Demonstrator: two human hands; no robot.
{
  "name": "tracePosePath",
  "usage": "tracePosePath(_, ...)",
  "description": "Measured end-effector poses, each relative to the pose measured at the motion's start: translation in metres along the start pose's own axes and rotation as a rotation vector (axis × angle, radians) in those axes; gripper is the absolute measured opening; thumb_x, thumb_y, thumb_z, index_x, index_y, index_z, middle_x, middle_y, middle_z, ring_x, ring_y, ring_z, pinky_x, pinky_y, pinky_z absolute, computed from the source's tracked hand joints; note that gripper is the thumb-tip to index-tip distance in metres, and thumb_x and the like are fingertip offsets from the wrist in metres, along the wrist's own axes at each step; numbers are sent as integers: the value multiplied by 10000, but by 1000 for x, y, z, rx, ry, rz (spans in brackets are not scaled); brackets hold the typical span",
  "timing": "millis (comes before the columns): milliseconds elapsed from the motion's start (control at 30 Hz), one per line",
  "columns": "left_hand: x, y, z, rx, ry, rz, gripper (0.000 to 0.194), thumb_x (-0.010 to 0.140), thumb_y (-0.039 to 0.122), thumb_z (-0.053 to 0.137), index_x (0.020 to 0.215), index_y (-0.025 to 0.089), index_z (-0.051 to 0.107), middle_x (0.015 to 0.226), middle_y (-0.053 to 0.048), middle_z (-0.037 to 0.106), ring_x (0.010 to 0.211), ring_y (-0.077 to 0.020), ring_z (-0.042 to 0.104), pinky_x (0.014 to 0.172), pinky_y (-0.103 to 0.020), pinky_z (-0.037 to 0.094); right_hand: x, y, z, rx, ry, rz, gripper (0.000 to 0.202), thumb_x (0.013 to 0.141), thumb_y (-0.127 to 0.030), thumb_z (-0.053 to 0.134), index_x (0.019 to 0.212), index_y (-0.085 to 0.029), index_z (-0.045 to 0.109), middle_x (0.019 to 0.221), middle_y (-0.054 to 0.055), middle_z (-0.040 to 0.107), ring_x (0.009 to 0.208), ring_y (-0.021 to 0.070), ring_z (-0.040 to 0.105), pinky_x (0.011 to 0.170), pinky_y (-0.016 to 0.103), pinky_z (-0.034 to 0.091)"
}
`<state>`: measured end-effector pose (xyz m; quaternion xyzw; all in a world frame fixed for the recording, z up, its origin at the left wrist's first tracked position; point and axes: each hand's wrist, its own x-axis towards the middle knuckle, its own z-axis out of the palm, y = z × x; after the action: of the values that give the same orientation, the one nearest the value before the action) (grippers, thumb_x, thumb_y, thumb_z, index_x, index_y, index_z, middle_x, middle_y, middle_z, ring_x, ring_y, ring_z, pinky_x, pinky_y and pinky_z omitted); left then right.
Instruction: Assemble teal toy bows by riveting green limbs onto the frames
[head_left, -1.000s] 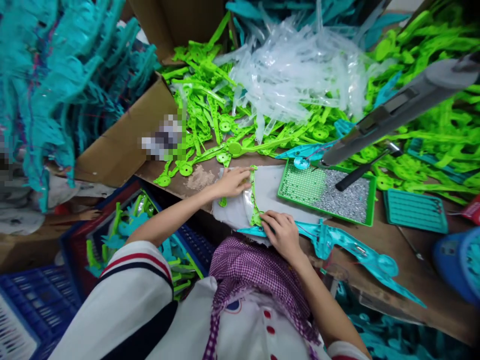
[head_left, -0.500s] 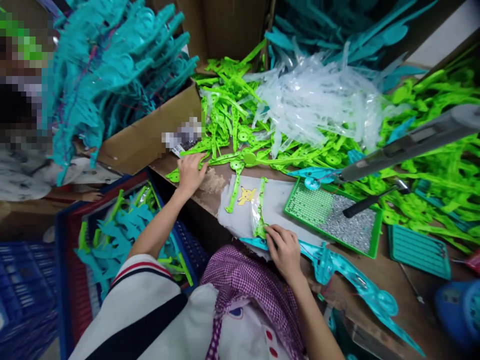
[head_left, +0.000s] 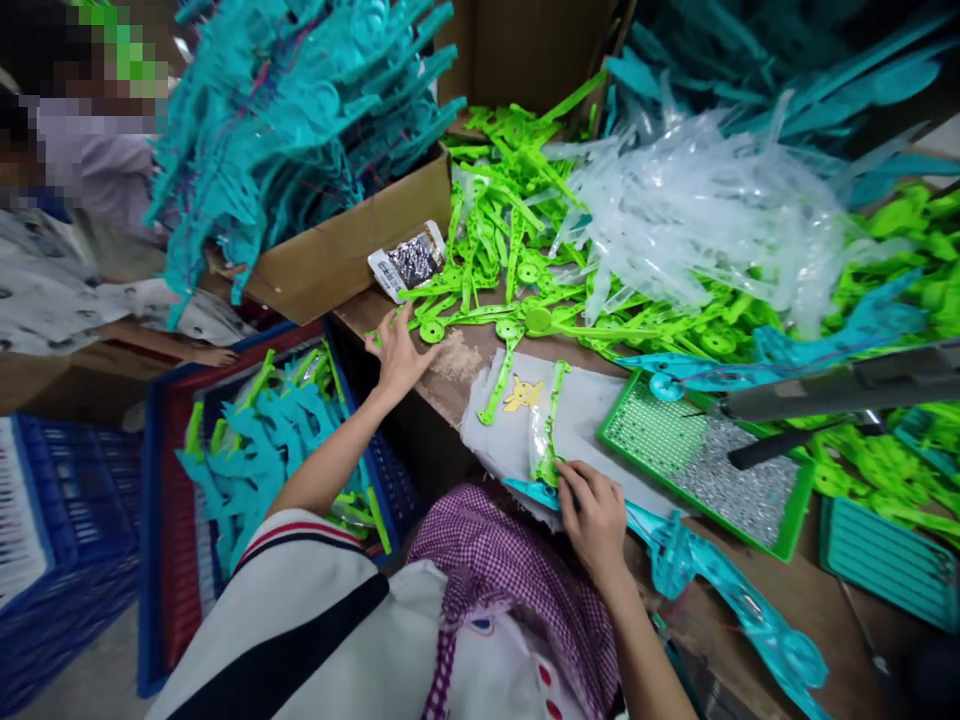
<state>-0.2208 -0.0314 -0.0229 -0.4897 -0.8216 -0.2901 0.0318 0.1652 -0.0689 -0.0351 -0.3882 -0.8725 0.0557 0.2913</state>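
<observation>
My left hand (head_left: 401, 355) reaches over the table edge with its fingers spread, touching or just over a green plastic part (head_left: 433, 329). On the grey cloth (head_left: 592, 395), my right hand (head_left: 595, 508) has thumb and fingertips at the lower end of a narrow green piece (head_left: 556, 410). A clear strip (head_left: 538, 440) lies along that piece. Another green piece (head_left: 499, 383) lies to its left, with a yellow cartoon figure (head_left: 523, 394) between them. Part of a turquoise piece (head_left: 637, 520) runs under or behind my right hand.
Green parts (head_left: 517, 210) and clear strips (head_left: 705, 210) are heaped behind. A green tray (head_left: 799, 505) of small metal bits, under a grey tool (head_left: 847, 385), is right. A blue crate (head_left: 150, 560) stands left, near another person's arm (head_left: 161, 343).
The view has shifted, so most things appear farther right. My left hand's fingers are spread wider. The silvery packet beyond it shows more fully.
</observation>
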Motion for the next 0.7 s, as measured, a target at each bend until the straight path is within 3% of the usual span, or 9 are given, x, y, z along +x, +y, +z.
tracePosePath(200, 19, 5, 7, -32, -41, 41, 744, 785, 462, 764, 1410, 189, 467, 1307, -187, 638, 1375, -410, 421, 1129, -637, 255, 1, -2, -1, -9, -3, 7, 251, 971, -189, 548, 1202, -205, 644, 1064, 81, 720, 908, 194, 648, 822, 352, 463)
tracePosePath(300, 4, 6, 0, -57, -4, 14, 751, 727, 409, 815, 1362, 180, 486, 1256, -168, 626, 1298, -384, 496, 1112, -585, 338, 2, -1, -1, -18, 0, 6, 240, 970, -190, 557, 1189, -196, 655, 1062, 80, 725, 892, 189, 645, 811, 343, 464)
tracePosePath(400, -27, 20, -5, -170, 91, 3, 703, 725, 403, 820, 1308, 198, 484, 1214, -133, 595, 1136, -301, 593, 1009, -476, 486, 0, 0, 1, -24, 1, 14, 236, 966, -186, 568, 1183, -185, 660, 1060, 85, 725, 892, 193, 646, 803, 343, 475)
tracePosePath(500, -62, 58, -7, -316, 285, -67, 636, 804, 454, 764, 1296, 210, 442, 1214, -126, 541, 1048, -244, 611, 884, -399, 564, -4, -3, 0, 4, 46, 34, 271, 959, -225, 589, 1222, -186, 643, 1132, 122, 707, 991, 232, 658, 853, 384, 501)
tracePosePath(600, -74, 116, -21, -456, 441, -18, 590, 841, 460, 743, 1288, 242, 425, 1228, -125, 493, 1132, -262, 570, 909, -426, 573, -4, -10, -12, 197, 77, 167, 351, 970, -308, 576, 1312, -232, 600, 1245, 145, 674, 1154, 279, 642, 941, 457, 515)
tracePosePath(633, -71, 137, -30, -491, 399, 65, 571, 830, 447, 762, 1265, 258, 444, 1221, -115, 492, 1163, -271, 556, 932, -443, 569, -1, -13, -18, 334, 59, 243, 375, 991, -339, 532, 1352, -247, 572, 1282, 147, 663, 1180, 279, 642, 957, 470, 522)
tracePosePath(700, -60, 174, -52, -527, 152, 299, 539, 806, 414, 795, 1231, 289, 489, 1182, -85, 519, 1177, -274, 552, 959, -464, 564, 8, -14, -32, 668, -10, 395, 435, 1034, -407, 393, 1433, -262, 491, 1350, 156, 639, 1170, 266, 668, 949, 468, 553)
